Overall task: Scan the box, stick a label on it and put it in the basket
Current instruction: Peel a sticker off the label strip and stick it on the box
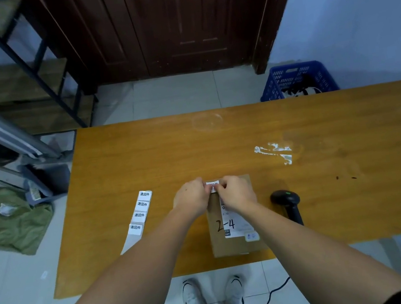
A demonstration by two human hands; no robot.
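Both the left hand (192,196) and the right hand (235,191) pinch one small white label (212,185) between thumb and fingertips, holding it above the far end of the cardboard box (234,244), which lies flat near the table's (144,159) front edge. The label strip (140,214) lies left of the box, the scanner (287,202) right, and the blue basket (297,80) stands on the floor beyond the far right edge. Judged best practice: lay one edge on bare cardboard, clear of the shipping slip (237,223), then smooth flat.
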